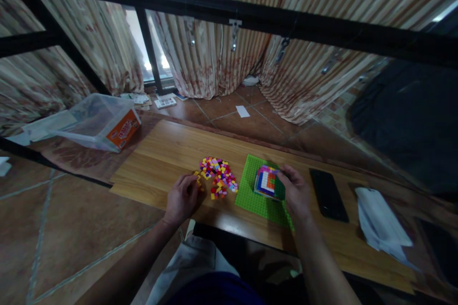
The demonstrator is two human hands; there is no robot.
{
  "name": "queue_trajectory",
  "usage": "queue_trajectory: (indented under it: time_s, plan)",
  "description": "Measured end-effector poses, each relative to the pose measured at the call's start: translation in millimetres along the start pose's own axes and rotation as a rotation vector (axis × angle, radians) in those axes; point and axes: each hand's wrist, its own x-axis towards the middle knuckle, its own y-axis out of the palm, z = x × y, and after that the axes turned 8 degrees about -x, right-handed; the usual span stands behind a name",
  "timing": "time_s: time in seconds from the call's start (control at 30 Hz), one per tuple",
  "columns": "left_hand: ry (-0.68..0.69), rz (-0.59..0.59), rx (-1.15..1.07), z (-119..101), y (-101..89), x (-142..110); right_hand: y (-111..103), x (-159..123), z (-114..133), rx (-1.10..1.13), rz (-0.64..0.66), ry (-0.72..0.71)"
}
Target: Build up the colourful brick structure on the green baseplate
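My left hand (183, 198) rests at the left edge of a pile of small coloured building bricks (218, 174), fingers curled together beside some yellow ones. Whether a brick is between those fingertips I cannot make out. On the green baseplate (246, 193) stands a square block built of bricks (266, 182), its top showing white, orange, blue, pink and dark green. My right hand (295, 189) is at the right side of this block, thumb and fingertips close together at its upper right corner. What those fingertips hold, if anything, is too small to tell.
A black phone (329, 195) lies right of the baseplate on the wooden table (153, 162). Farther right is a white plastic packet (381, 219). A clear plastic bin (96, 121) with an orange label stands beyond the left end. A dark metal rail (214, 9) crosses above.
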Motion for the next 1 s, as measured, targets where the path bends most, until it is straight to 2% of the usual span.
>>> queue_trajectory:
  time_s: [0.1, 0.2, 0.27, 0.33, 0.4, 0.47, 0.63, 0.8, 0.9, 1.0]
  plan:
    - [0.005, 0.008, 0.002, -2.0, -0.2, -0.4, -7.0, -8.7, 12.3, -0.067, -0.169, -0.036]
    - [0.012, 0.038, -0.005, -4.4, -1.2, -0.5, -5.7, -29.1, 34.8, -0.172, -0.183, -0.162]
    - [0.012, 0.053, -0.008, -5.6, -2.1, -0.7, 3.0, -48.2, 49.3, -0.241, -0.07, -0.251]
    - [0.007, 0.054, -0.012, -6.4, -2.7, -1.1, 17.9, -67.5, 58.2, -0.319, 0.169, -0.375]
    - [0.004, 0.051, -0.026, -6.2, -3.1, -1.9, 36.3, -82.1, 59.7, -0.441, 0.351, -0.476]
    - [0.001, 0.055, -0.041, -5.2, -3.1, -3.0, 54.7, -89.3, 55.3, -0.537, 0.46, -0.53]
    - [-0.001, 0.093, -0.031, -1.6, -2.3, -4.8, 87.2, -83.5, 42.4, -0.707, 0.519, -0.564]
    - [0.003, 0.092, -0.032, -2.4, -2.0, -4.4, 101.5, -79.3, 41.5, -0.793, 0.498, -0.586]
    - [0.009, 0.083, -0.031, -4.0, -2.1, -4.2, 102.0, -81.9, 43.4, -0.663, 0.484, -0.522]
    - [0.021, 0.079, -0.032, -4.0, -2.0, -4.6, 96.5, -85.3, 48.3, -0.4, 0.496, -0.333]
